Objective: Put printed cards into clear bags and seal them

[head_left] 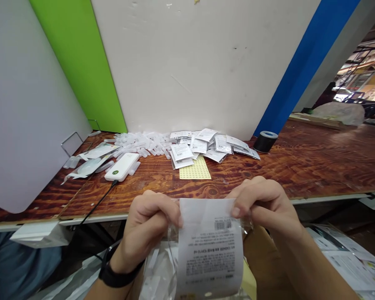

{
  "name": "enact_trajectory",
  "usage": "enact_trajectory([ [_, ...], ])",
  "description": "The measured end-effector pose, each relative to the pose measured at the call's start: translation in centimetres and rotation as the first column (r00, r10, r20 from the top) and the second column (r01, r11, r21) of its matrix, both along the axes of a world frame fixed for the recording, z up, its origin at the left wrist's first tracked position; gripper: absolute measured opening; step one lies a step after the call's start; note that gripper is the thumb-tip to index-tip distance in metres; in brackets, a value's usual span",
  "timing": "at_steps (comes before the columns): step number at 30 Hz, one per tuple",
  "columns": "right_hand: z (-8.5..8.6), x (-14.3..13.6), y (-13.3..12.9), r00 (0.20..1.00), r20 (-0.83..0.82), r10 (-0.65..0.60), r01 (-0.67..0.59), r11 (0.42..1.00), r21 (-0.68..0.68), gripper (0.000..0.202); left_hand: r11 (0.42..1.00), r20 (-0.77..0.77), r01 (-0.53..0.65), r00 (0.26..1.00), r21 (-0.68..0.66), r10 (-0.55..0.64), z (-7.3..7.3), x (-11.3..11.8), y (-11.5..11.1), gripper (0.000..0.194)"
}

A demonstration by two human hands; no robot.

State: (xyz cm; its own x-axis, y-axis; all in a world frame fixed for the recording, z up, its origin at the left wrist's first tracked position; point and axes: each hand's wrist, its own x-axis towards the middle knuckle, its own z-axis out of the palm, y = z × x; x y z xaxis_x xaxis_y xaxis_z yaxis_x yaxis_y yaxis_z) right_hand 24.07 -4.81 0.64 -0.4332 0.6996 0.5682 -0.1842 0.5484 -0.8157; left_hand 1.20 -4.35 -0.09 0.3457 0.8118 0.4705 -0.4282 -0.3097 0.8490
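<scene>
In front of me is a clear plastic packet with a white printed card [211, 246], its text and barcode upside down from here. My left hand [156, 218] pinches the top left corner between thumb and fingers; a black band circles that wrist. At the top right corner, my right hand [262, 204] grips it the same way. The clear film shows at both sides of the card. Below on the left, a clear bag [159, 271] with whitish pieces is partly covered by the packet.
On the wooden table [284, 175] lie a heap of small translucent tubes [146, 141], several packed white packets [203, 143], a yellow sticker sheet [195, 168], a white power bank [121, 166] with a black cable, and a black tape roll [265, 141]. A white panel [190, 66] rises behind.
</scene>
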Motion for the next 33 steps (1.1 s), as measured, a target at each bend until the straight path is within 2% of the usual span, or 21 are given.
enact_trajectory([
  [4, 0.5, -0.1, -0.3, 1.0, 0.024, -0.007, 0.007, 1.0, 0.003, 0.021, 0.999, 0.029, 0.012, 1.0, -0.038, -0.011, 0.2, -0.1, -0.1, 0.017],
  [7, 0.9, -0.1, -0.7, 0.998, 0.066, -0.013, 0.015, 1.0, -0.024, 0.019, 0.993, 0.056, 0.065, 0.997, -0.097, -0.059, 0.5, -0.1, -0.2, 0.014],
  [10, 0.9, -0.3, -0.8, 0.991, 0.06, -0.116, 0.115, 0.993, 0.03, 0.016, 0.989, 0.07, 0.086, 0.995, -0.116, -0.078, 0.5, 0.0, -0.2, 0.021],
  [12, 0.7, -0.6, -0.8, 0.979, 0.052, -0.196, 0.193, 0.98, 0.053, 0.008, 0.994, 0.042, 0.014, 0.999, -0.111, -0.01, 0.2, 0.2, -0.1, 0.025],
  [15, 0.5, -1.0, -0.8, 0.965, 0.072, -0.252, 0.256, 0.966, -0.048, 0.012, 0.984, -0.028, -0.116, 0.993, -0.136, 0.113, -0.3, 0.5, 0.0, 0.026],
  [17, 0.4, -1.1, -0.6, 0.964, 0.078, -0.254, 0.265, 0.949, -0.174, 0.016, 0.973, -0.04, -0.14, 0.99, -0.183, 0.134, -0.5, 0.7, 0.1, 0.026],
  [20, 0.1, -1.3, 0.0, 0.982, 0.021, -0.19, 0.186, 0.924, -0.335, 0.018, 0.954, 0.034, -0.102, 0.993, -0.283, 0.116, -0.5, 1.0, 0.2, 0.026],
  [23, -0.4, -1.5, 0.7, 0.992, -0.061, -0.107, 0.072, 0.905, -0.418, 0.017, 0.922, 0.099, -0.108, 0.983, -0.372, 0.155, -0.3, 1.1, 0.5, 0.027],
  [26, -0.9, -1.8, 1.3, 0.991, -0.085, -0.102, 0.048, 0.874, -0.484, 0.016, 0.9, 0.121, -0.112, 0.976, -0.422, 0.178, -0.2, 1.2, 0.9, 0.028],
  [29, -1.1, -2.2, 1.6, 0.986, -0.051, -0.158, 0.112, 0.858, -0.501, 0.021, 0.899, 0.102, -0.127, 0.977, -0.42, 0.186, -0.3, 1.4, 1.1, 0.021],
  [33, -1.3, -3.0, 1.7, 0.952, 0.057, -0.3, 0.29, 0.832, -0.473, 0.038, 0.942, -0.052, -0.189, 0.982, -0.278, 0.182, -0.9, 1.8, 0.9, 0.009],
])
